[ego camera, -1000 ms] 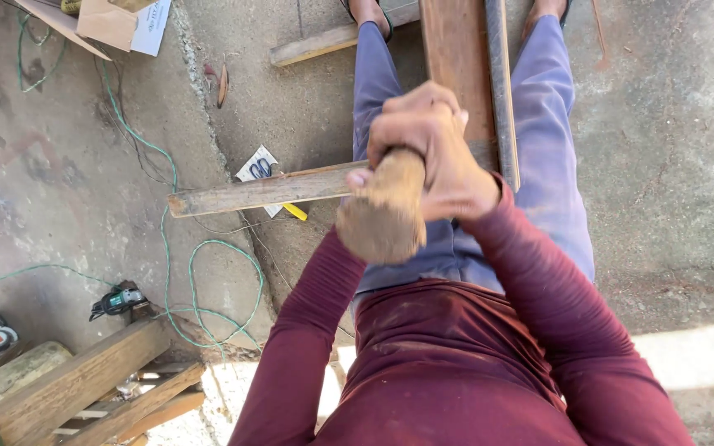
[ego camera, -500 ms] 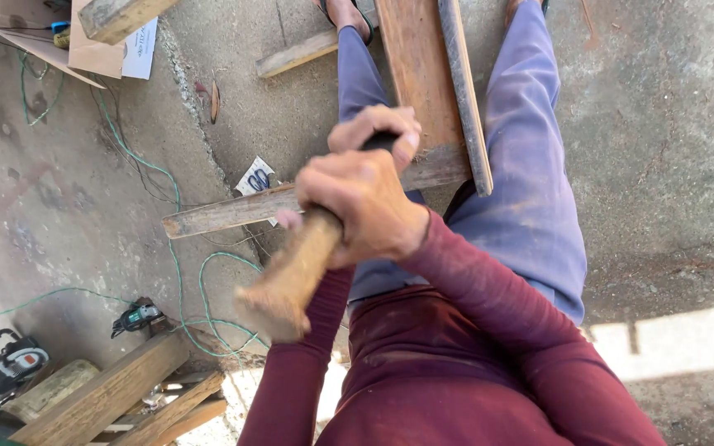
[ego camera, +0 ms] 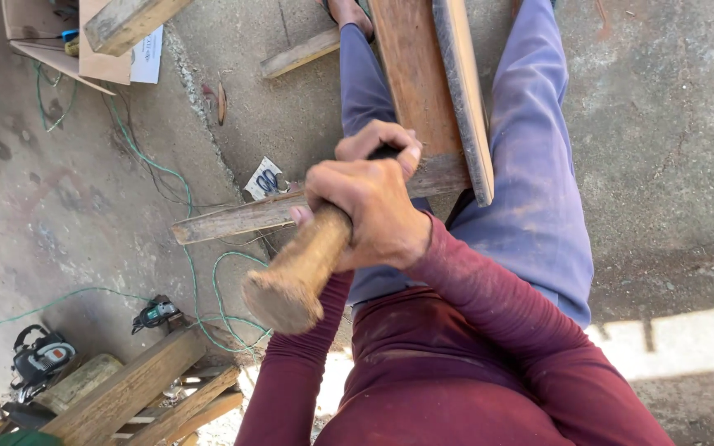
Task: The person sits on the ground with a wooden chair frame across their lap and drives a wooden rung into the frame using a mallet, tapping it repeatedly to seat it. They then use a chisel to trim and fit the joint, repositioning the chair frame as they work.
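Observation:
My right hand is clenched around a thick wooden tool handle, whose worn butt points down-left toward the camera. Just above it, my left hand curls over a dark part of the same tool; the tool's head is hidden under the fingers. Both hands hover over the near end of a wide brown plank lying between my legs in blue trousers. A thin grey board stands on edge along the plank's right side. A weathered slat runs crosswise to the left under my hands.
Green cable loops over the concrete floor at left. A small power tool and a circular saw lie near stacked timber at the lower left. Cardboard and a wood offcut lie farther off.
The handle has swung from pointing straight at the camera to slanting down-left. My hands have dropped lower over the plank's end.

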